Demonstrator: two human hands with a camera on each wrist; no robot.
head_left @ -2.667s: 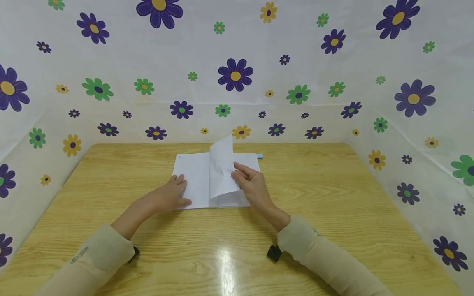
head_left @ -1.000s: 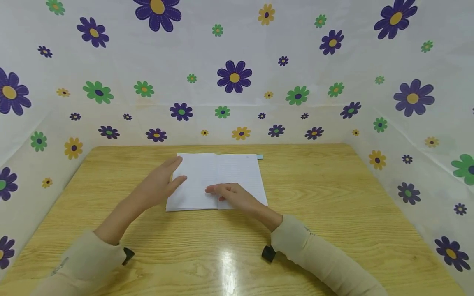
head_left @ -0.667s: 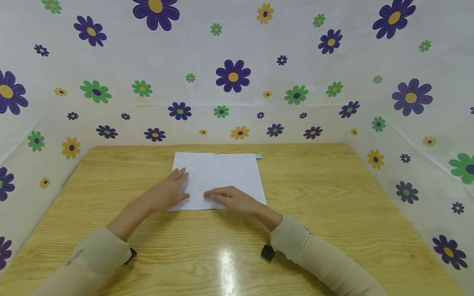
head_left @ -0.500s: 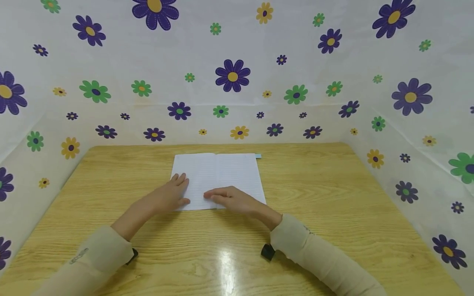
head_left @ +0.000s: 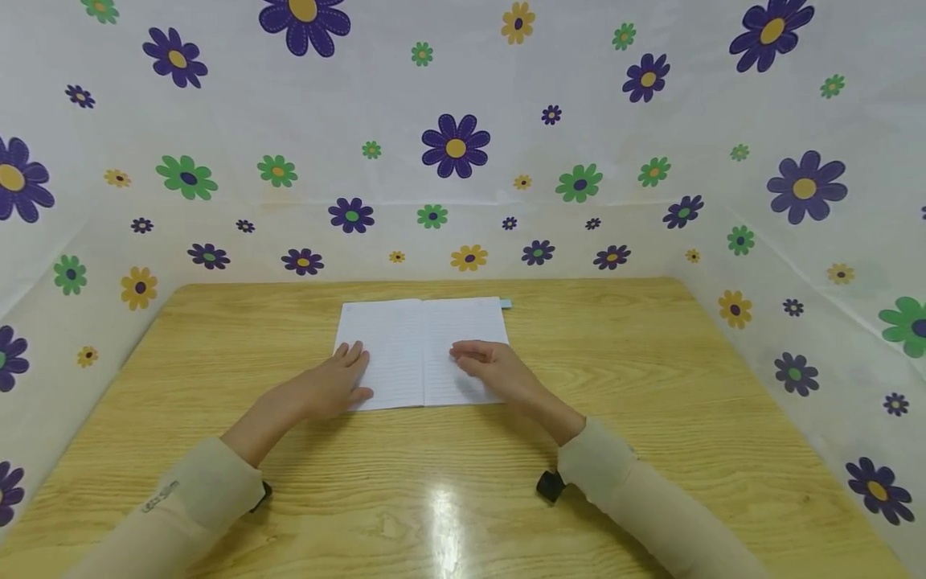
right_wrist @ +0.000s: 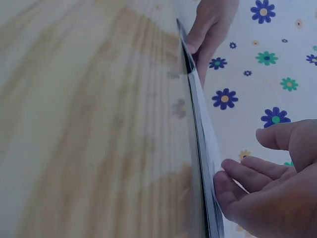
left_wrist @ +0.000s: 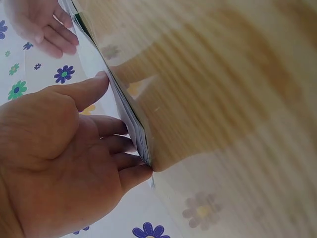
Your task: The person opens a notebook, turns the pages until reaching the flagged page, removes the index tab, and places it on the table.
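An open notebook [head_left: 391, 326] with lined white pages lies flat on the wooden table, its spine running between the two hands. On the outer part of the left page rests my left hand [head_left: 325, 388], fingers spread and thumb near the bottom edge. Over the right page is my right hand [head_left: 506, 376], its fingers loosely bent and pointing toward the spine. In the right wrist view, the right hand's fingertips [right_wrist: 225, 181] are at the paper, while the thumb stands apart and nothing is pinched. The left wrist view shows the left hand [left_wrist: 64, 144] at the notebook's edge [left_wrist: 130, 119].
A light blue tab [head_left: 506, 304] sticks out at the notebook's top right corner. The glossy wooden table [head_left: 651, 378] is enclosed at the back and sides by white sheeting [head_left: 318, 104] with printed flowers.
Earlier the right hand held up a page; that page then came down on the left. Since then the right hand has moved right, off the spine, over the right page. The left hand stays put lately.
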